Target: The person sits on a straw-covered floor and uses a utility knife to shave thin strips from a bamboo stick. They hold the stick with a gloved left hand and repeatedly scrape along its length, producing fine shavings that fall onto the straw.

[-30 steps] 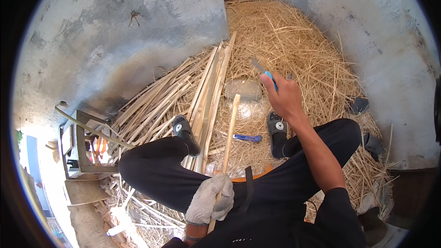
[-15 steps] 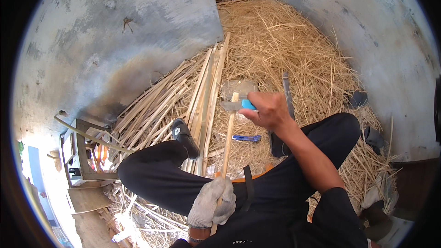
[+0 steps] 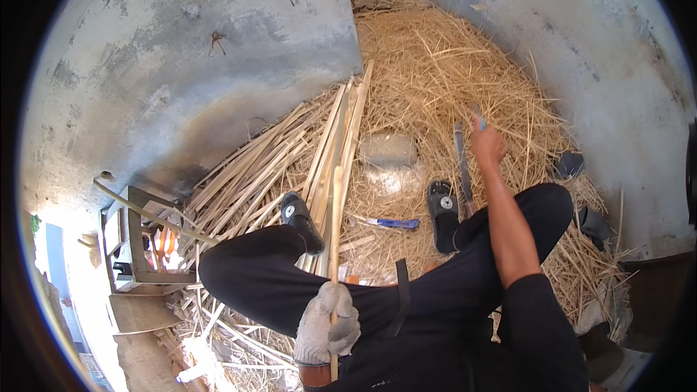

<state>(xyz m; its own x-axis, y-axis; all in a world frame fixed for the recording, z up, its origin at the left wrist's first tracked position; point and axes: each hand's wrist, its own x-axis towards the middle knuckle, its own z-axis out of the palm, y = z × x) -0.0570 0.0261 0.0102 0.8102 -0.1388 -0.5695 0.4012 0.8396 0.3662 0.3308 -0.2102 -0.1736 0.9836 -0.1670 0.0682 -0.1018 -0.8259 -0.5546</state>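
My left hand [image 3: 328, 323], in a grey work glove, is closed around a thin pale wooden stick [image 3: 336, 232], which looks like split bamboo. The stick points up and away from my lap, its far end free. Out to the right over the straw, my bare right hand [image 3: 488, 147] grips a small knife [image 3: 477, 110] with a blue handle. Its blade is small in view and points away from me. The knife and the stick are well apart.
A blue utility knife [image 3: 393, 223] lies between my feet. Beside my right shoe [image 3: 442, 210] is a long dark blade [image 3: 462, 156]. A grey block [image 3: 388, 150] sits in the shavings [image 3: 465, 58]. Long split strips [image 3: 254, 156] pile up at left, below a wall [image 3: 181, 51].
My right hand has swung right and away with the knife, off the stick's far end. The stick now leans further left and stands more upright, still in my left hand.
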